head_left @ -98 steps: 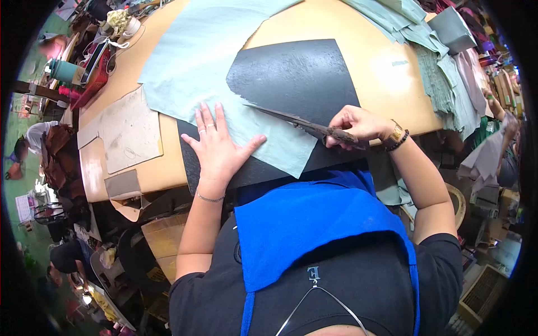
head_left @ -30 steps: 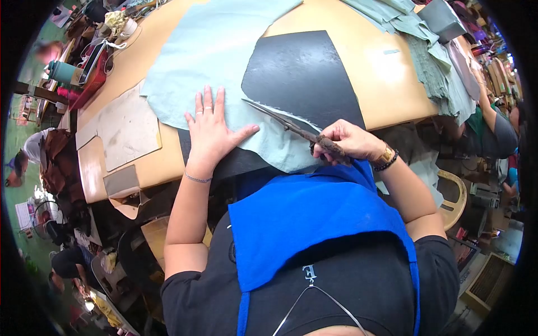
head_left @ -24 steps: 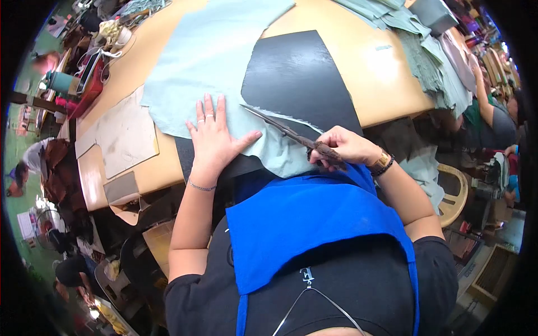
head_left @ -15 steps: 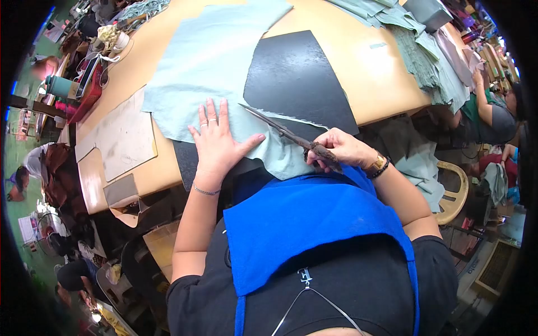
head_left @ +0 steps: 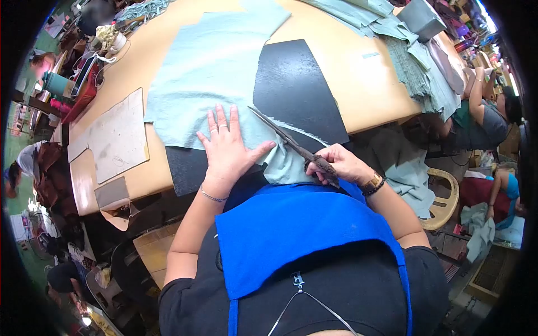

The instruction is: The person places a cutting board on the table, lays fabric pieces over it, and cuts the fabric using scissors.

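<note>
My left hand (head_left: 227, 151) lies flat with fingers spread on a pale green sheet of material (head_left: 207, 67). In my right hand (head_left: 342, 164) is a pair of dark scissors (head_left: 287, 138), held by handles wrapped in brown. The blades look closed or nearly so, and their tip points up and left over the green sheet, a little right of my left fingers. A cut edge with a narrow strip runs along the blades' right side. Under the sheet lies a black board (head_left: 297, 84), which also shows below my left hand.
On the yellow table (head_left: 370, 84), a grey-white pattern piece (head_left: 120, 134) lies at left and stacked green sheets (head_left: 420, 73) at right. A red box (head_left: 83, 99) sits at the left edge. A plastic chair (head_left: 445, 204) stands at right. Co-workers (head_left: 490, 117) sit beyond it.
Since the earliest frame, the green sheet's lower right corner has drawn in and bunched near my apron, and a cut edge shows. The view has shifted; my left hand stays flat, the scissors stay in my right hand.
</note>
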